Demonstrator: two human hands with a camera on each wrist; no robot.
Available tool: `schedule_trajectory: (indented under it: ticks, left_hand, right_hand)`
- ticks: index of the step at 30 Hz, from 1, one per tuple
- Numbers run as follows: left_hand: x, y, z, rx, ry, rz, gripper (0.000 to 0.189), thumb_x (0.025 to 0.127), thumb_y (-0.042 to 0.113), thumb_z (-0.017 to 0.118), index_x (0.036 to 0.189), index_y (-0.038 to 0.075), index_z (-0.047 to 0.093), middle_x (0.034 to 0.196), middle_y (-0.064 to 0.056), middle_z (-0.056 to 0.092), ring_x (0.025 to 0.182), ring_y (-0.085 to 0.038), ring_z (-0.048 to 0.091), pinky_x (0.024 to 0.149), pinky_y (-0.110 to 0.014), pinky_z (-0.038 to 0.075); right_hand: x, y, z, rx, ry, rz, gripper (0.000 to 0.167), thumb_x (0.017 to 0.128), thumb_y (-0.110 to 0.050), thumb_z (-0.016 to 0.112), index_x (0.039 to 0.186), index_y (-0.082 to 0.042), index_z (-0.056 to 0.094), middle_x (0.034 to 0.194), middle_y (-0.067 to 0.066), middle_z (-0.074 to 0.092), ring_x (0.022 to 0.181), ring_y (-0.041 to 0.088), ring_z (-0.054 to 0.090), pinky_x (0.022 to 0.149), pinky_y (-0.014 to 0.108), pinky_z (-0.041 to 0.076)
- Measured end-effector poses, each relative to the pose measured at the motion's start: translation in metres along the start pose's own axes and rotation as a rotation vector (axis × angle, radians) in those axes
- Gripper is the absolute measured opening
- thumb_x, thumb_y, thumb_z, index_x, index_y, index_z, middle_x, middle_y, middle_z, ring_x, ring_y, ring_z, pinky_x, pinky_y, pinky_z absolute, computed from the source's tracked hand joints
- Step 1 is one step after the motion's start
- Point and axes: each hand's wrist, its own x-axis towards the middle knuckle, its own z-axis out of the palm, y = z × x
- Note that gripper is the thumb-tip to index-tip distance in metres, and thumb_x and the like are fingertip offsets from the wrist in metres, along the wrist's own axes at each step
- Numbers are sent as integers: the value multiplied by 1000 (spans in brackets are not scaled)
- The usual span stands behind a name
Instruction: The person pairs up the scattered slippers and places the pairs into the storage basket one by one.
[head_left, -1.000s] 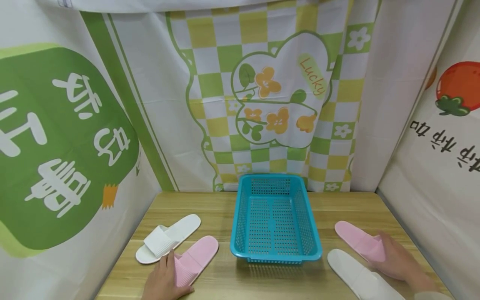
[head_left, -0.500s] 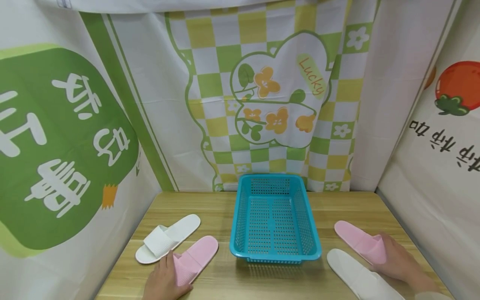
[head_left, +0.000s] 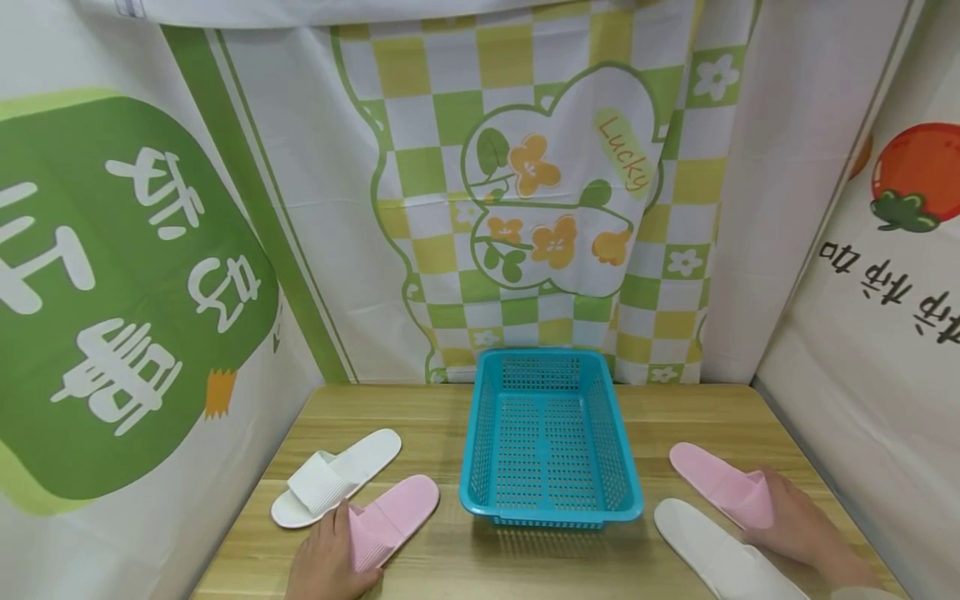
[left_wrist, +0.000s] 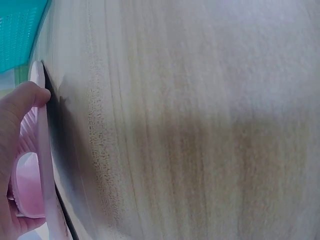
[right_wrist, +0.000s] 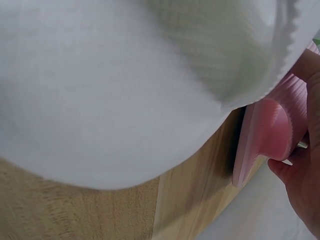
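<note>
On the left of the table, my left hand (head_left: 326, 558) grips a pink slipper (head_left: 401, 508) across its ribbed strap. In the left wrist view the thumb presses the edge of that slipper's sole (left_wrist: 46, 165), and a dark shadow lies along it. Just behind sits a white slipper (head_left: 367, 458), close to my fingertips. Over on the right, my right hand (head_left: 806, 525) holds another pink slipper (head_left: 708, 475) by its strap, partly covering it. A second white slipper (head_left: 693, 533) lies beside it, and fills much of the right wrist view.
Between the two pairs stands a blue-green plastic basket (head_left: 551, 518) with perforated walls and nothing inside. It rests on the wood-grain table (head_left: 420, 408) near the back. Printed cloth (head_left: 420, 167) hangs behind and along both sides.
The far end of the left pink slipper has shifted very slightly toward me. Both hands keep their grips, and the other slippers and basket stay put.
</note>
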Motion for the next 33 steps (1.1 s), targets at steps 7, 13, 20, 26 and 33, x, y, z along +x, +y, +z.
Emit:
schedule_trajectory:
  ticks: [7, 13, 20, 26, 33]
  left_hand:
    - [1, 1, 0, 0, 41, 33, 115, 35, 42, 86, 127, -11, 42, 103, -23, 53, 78, -39, 58, 64, -52, 50]
    - [0, -1, 1, 4, 87, 82, 117, 34, 44, 86, 128, -11, 42, 104, -24, 54, 79, -40, 58, 65, -52, 50]
    - [-1, -3, 5, -4, 141, 121, 116, 34, 43, 84, 128, -12, 43, 104, -24, 55, 79, -39, 59, 64, -51, 50]
    - [2, -3, 5, -23, 207, 150, 113, 35, 42, 82, 127, -14, 46, 101, -23, 56, 79, -39, 59, 64, -50, 51]
    - [6, 1, 2, -32, 236, 167, 112, 37, 38, 82, 128, -16, 47, 108, -27, 56, 86, -40, 58, 70, -51, 51]
  right_hand:
    - [-1, 3, 2, -17, 2, 7, 101, 53, -41, 91, 128, 7, 43, 103, 20, 58, 87, 33, 56, 68, 49, 46]
    - [0, 3, 0, -21, 11, -11, 101, 52, -41, 91, 126, 8, 43, 103, 20, 58, 87, 33, 56, 69, 50, 46]
    - [0, 0, -1, -37, -2, -1, 100, 54, -40, 90, 128, 7, 42, 102, 19, 58, 86, 31, 56, 71, 49, 46]
    - [0, -2, -4, -41, 28, -12, 95, 55, -36, 90, 127, 6, 43, 100, 19, 58, 87, 33, 56, 70, 51, 46]
    - [1, -5, -9, -39, 67, -32, 96, 57, -31, 89, 128, 11, 41, 106, 28, 55, 92, 42, 55, 73, 57, 45]
